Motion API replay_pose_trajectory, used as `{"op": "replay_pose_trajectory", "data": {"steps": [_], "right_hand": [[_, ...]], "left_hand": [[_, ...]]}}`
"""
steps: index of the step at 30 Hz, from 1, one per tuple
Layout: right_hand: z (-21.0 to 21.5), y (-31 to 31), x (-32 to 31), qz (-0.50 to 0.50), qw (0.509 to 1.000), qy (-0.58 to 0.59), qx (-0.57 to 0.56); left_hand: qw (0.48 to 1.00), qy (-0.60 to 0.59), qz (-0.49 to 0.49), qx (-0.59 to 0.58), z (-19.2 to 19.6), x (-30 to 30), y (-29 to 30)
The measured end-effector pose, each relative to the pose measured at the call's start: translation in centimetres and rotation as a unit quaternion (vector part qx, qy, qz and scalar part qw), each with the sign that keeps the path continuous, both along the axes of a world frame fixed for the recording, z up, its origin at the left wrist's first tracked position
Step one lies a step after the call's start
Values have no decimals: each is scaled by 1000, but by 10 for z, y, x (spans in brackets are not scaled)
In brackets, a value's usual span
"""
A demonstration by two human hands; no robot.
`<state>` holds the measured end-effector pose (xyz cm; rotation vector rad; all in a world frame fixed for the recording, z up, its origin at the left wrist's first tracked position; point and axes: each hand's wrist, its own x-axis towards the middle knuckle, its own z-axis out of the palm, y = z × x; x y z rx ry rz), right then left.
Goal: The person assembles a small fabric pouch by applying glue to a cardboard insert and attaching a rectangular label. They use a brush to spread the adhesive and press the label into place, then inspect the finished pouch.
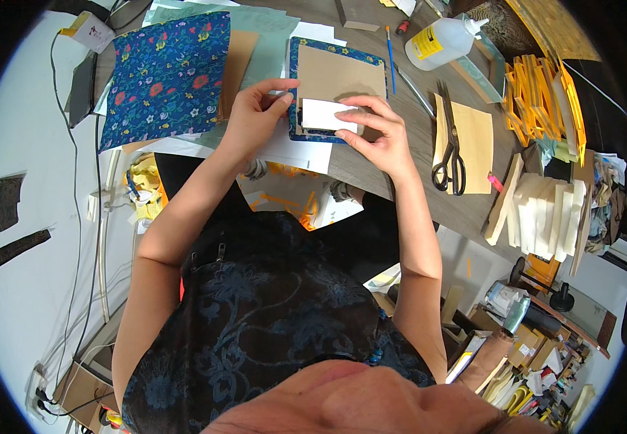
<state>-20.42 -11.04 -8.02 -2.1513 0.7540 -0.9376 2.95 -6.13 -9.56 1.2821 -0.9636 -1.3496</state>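
The person is sitting at a grey table [360, 171] and working on a flat brown board [338, 71] with a blue flowered edge [294, 124] around it. The board is lying flat in front of the person, partly on white paper [313, 156], between the two hands. The right hand [384, 139] is holding a small white block [319, 113] over the low part of the board, with the fingers lying on top and the thumb at the near side, so the grip is closed around it. The left hand [252, 117] is pointing one finger at the left edge of the board and seems to be touching it there; its thumb is sitting a little way off from that fingertip, and it does not seem to be pinching anything. The step in hand looks like setting or rubbing the white block along the board while the left finger is keeping the edge steady. The next move seems to be calling for a firm, even push from the right hand, with the left finger staying light so the board is not sliding. A big blue flowered sheet [169, 81] is lying off to the left, and black scissors [451, 141] are resting on tan paper [477, 141] to the right.
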Motion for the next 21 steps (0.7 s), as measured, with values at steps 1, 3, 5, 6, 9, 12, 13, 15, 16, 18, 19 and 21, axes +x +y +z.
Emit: {"op": "replay_pose_trajectory", "data": {"steps": [1, 3, 5, 6, 9, 12, 13, 15, 16, 18, 19, 21], "right_hand": [[1, 0, 0, 3, 1000, 4, -6], [2, 0, 1, 7, 1000, 11, -13], [2, -1, 1, 7, 1000, 17, -12], [1, -1, 1, 6, 1000, 14, -12], [-2, -1, 0, 5, 1000, 12, -16], [-5, -3, -1, 9, 1000, 12, -19], [-4, -3, -1, 10, 1000, 8, -13], [-6, -2, -3, 7, 999, -40, 34], [-7, -2, -6, 3, 994, -83, 72], [-7, -4, -11, 26, 969, -193, 149], [-5, -6, -17, 23, 964, -211, 160], [-7, -7, -22, 28, 925, -304, 228]], "left_hand": [[1000, 3, 5, 1, 0, -1, 0], [1000, 9, 15, 4, 1, -1, 0], [1000, 2, 15, 11, 5, -2, 1], [1000, -1, 15, 15, 6, -2, 1], [1000, -1, 5, 18, 8, -3, 2], [1000, -10, 6, 11, 8, -2, 3], [1000, 8, 3, 2, 6, -1, 2], [999, 45, -4, -16, 1, 2, 1], [999, 16, -13, -39, 6, 1, 1], [995, -43, -30, -85, 20, 0, 3], [979, -103, -33, -172, 27, -1, 0], [914, -217, -35, -340, 42, -3, -9]]}}
